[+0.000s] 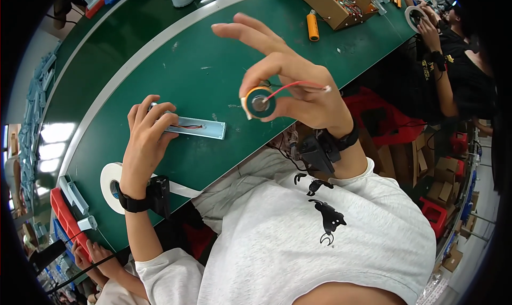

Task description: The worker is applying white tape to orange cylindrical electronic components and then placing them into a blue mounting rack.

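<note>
My right hand (290, 83) is raised above the green bench (176, 65) and pinches a short orange cylindrical cell (259, 103), end-on to me, with a red wire (296, 84) running from its metal end across my fingers. My index finger sticks out straight. My left hand (143, 139) rests on the left end of a flat pale metal strip (198, 127) lying on the bench, fingers curled over it; a thin red wire lies on the strip.
A white tape roll (111, 185) with a loose tail sits by my left wrist. Another orange cell (312, 26) lies near a cardboard box (330, 3) of parts at the back. A person at right holds a tape ring (413, 17); another person's hands (88, 254) show at lower left.
</note>
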Motion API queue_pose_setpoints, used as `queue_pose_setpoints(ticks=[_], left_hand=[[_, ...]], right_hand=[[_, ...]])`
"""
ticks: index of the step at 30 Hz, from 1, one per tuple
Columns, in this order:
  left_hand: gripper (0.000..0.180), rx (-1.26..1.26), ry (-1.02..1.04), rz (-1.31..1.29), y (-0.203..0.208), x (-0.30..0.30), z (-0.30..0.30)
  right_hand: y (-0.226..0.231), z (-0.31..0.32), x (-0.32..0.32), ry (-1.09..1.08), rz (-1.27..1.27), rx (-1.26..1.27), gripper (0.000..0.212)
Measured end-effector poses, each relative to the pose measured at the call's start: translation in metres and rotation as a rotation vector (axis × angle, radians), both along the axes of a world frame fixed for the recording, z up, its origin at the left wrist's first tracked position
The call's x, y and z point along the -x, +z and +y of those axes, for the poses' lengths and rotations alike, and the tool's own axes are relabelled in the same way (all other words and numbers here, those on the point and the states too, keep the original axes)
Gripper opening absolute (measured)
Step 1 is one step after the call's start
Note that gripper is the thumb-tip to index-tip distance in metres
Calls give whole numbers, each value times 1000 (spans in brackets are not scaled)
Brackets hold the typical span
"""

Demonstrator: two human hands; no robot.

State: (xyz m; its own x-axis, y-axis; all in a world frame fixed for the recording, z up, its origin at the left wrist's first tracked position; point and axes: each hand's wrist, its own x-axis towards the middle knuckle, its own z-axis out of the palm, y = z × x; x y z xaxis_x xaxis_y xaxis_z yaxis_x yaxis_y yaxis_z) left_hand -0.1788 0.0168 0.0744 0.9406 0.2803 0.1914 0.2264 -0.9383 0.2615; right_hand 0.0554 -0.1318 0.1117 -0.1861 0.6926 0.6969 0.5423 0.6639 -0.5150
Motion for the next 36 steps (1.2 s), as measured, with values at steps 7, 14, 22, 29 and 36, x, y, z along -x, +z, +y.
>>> queue_pose_setpoints(ticks=[7,14,22,29,36], left_hand=[[18,-246,-22,104,3,-4,-9],[13,-39,-26,100,6,-5,-5],[12,298,73,-55,9,-3,-3],[17,438,190,-192,0,-1,-7],[28,480,111,-249,-5,5,-7]], right_hand=[[-33,13,29,-23,305,257,29],[-53,18,52,-51,409,287,31],[-50,26,62,-85,93,279,26],[-54,46,67,-24,-93,466,18],[-55,57,76,-59,-46,851,17]])
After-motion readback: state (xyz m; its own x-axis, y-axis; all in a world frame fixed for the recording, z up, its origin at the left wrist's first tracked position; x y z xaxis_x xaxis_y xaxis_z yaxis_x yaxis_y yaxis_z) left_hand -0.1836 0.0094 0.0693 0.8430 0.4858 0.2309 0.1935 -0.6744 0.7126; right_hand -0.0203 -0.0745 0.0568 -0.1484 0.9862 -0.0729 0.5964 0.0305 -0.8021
